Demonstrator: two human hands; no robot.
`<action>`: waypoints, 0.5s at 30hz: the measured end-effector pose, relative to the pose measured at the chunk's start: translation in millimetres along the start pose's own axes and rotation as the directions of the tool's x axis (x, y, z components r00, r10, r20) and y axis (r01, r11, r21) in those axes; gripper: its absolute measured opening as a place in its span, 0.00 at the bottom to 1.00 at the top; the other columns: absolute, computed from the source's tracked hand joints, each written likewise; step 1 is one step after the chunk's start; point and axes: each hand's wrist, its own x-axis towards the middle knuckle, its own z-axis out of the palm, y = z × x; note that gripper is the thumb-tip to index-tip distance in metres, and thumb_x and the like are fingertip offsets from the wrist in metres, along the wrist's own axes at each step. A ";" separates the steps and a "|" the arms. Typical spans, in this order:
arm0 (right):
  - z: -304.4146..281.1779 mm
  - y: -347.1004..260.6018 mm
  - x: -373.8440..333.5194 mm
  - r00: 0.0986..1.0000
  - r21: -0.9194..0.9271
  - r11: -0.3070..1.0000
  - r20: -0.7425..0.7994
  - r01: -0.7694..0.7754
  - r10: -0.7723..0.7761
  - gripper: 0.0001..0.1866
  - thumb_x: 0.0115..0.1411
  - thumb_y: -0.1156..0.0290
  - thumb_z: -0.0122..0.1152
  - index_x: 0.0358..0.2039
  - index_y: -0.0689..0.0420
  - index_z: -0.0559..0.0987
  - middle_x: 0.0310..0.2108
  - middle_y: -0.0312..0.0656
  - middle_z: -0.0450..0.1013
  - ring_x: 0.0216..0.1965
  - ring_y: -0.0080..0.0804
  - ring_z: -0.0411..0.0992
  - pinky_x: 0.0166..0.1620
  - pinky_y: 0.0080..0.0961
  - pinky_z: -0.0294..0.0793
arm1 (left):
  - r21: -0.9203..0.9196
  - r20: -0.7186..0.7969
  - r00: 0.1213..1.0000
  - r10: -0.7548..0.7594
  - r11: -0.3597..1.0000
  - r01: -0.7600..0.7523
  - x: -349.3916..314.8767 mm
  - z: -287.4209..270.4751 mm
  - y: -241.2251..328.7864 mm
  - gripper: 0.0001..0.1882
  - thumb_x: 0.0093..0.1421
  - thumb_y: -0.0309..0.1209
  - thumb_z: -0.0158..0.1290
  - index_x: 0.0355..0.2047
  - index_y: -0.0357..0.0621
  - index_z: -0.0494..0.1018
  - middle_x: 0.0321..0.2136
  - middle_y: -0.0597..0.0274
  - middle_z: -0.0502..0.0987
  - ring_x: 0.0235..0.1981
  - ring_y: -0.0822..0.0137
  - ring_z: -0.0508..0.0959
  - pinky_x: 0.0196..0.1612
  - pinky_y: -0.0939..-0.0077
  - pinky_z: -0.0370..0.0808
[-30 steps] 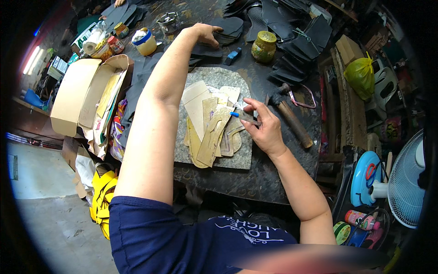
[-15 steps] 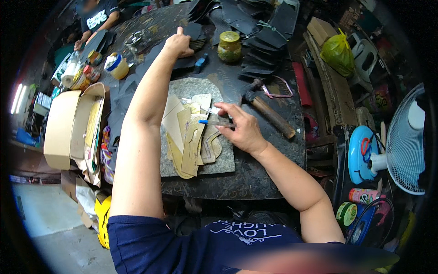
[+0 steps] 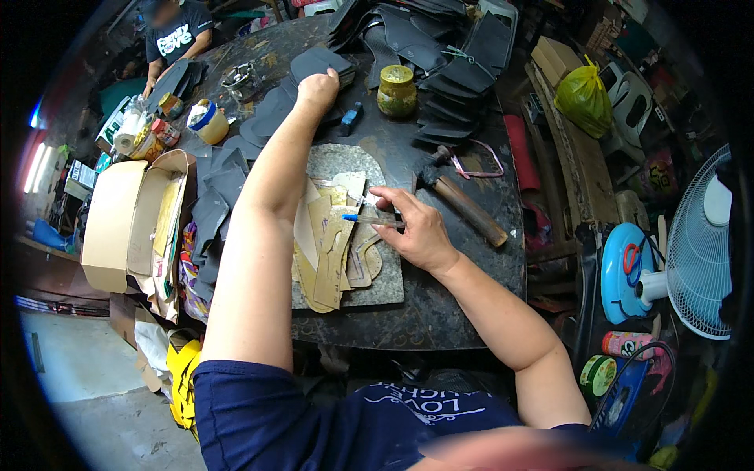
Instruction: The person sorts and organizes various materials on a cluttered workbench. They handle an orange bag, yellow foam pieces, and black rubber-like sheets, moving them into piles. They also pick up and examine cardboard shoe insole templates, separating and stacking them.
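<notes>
My left hand (image 3: 318,91) reaches far across the dark table, closed at the near edge of a stack of black cut sheet pieces (image 3: 316,63); its fingertips are partly hidden. In my right hand (image 3: 422,234) a clear pen (image 3: 374,220) with a blue end lies between thumb and fingers, its blue end to the left. Below the pen are several tan card patterns (image 3: 334,263), overlapping on a grey speckled stone slab (image 3: 385,289). More black pieces (image 3: 271,114) spread beneath and left of my left forearm.
A hammer (image 3: 471,208) lies right of the slab, beside a pink loop (image 3: 479,161). Behind stand a yellow-green jar (image 3: 397,93) and piled black pieces (image 3: 452,78). A small blue block (image 3: 351,118) is near my left hand. An open carton (image 3: 114,224) is left; a fan (image 3: 700,243) right.
My left hand has shifted slightly right and nearer, and its fingers have closed at the stack's edge. The right hand keeps the pen in about the same place.
</notes>
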 end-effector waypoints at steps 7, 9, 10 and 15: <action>0.1 0.6 0.1 0.998 -0.009 0.999 -0.046 0.035 -0.035 0.25 0.52 0.70 0.64 0.52 0.51 0.72 0.38 0.43 0.75 0.38 0.37 0.76 0.39 0.28 0.74 | -0.079 -0.034 0.999 0.022 0.997 -0.025 -8.2 -27.8 -5.9 0.11 0.57 0.33 0.47 0.37 0.40 0.72 0.27 0.48 0.79 0.32 0.48 0.80 0.35 0.56 0.77; 1.0 3.6 -0.1 0.999 -0.010 1.000 -0.047 0.026 -0.026 0.24 0.53 0.70 0.63 0.52 0.52 0.72 0.37 0.43 0.75 0.37 0.35 0.76 0.39 0.27 0.74 | -0.142 -0.091 0.996 -0.013 0.990 0.000 -18.8 -43.2 -9.8 0.12 0.56 0.35 0.49 0.37 0.42 0.72 0.27 0.47 0.79 0.32 0.47 0.80 0.35 0.55 0.77; 1.8 5.7 0.1 0.998 0.041 0.999 -0.064 0.010 -0.007 0.24 0.53 0.69 0.63 0.52 0.52 0.72 0.36 0.43 0.75 0.36 0.37 0.76 0.38 0.29 0.74 | -0.171 -0.125 0.992 -0.026 0.985 0.004 -25.1 -51.6 -11.5 0.13 0.55 0.36 0.50 0.38 0.43 0.72 0.27 0.47 0.79 0.32 0.47 0.80 0.35 0.54 0.76; 6.7 17.8 3.8 0.985 0.214 0.976 -0.160 -0.028 0.063 0.22 0.55 0.66 0.63 0.50 0.58 0.73 0.35 0.48 0.75 0.36 0.39 0.75 0.40 0.29 0.73 | -0.366 -0.217 0.955 -0.200 0.924 0.111 -72.5 -104.8 -21.7 0.22 0.55 0.38 0.51 0.50 0.47 0.71 0.32 0.43 0.78 0.35 0.46 0.79 0.41 0.55 0.75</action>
